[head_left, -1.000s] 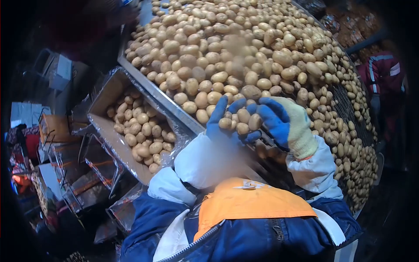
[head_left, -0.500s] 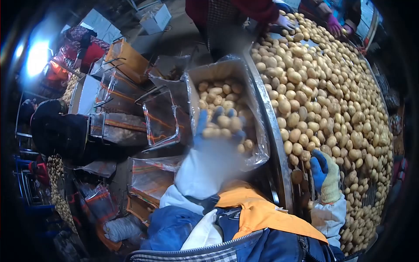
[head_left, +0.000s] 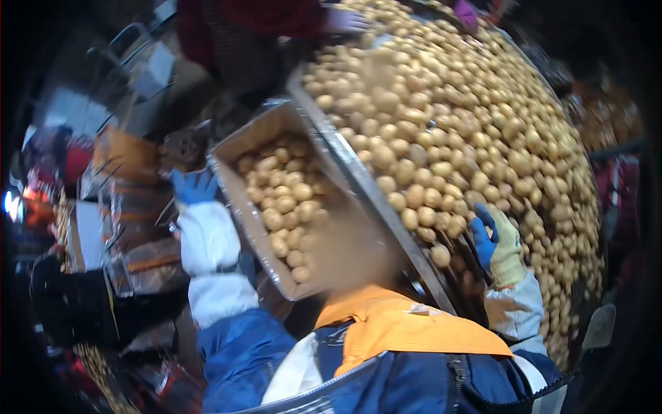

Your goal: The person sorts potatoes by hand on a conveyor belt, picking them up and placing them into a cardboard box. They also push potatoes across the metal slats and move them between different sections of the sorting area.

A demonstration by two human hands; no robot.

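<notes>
Cardbd box (head_left: 229, 165), long axis upper-L to lower-R, oval potatoes (head_left: 284, 203) inside, L hand (head_left: 196, 187) splayed, R hand (head_left: 496, 241) curled, can't tell grip.

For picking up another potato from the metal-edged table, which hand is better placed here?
Right, probably. The right hand is beside potatoes on the table, partly curled. The left hand, spread open, is outside the cardboard box, which lies between it and the table.

A metal-rimmed table (head_left: 354, 168) carries a broad, dense spread of potatoes (head_left: 457, 144).
</notes>
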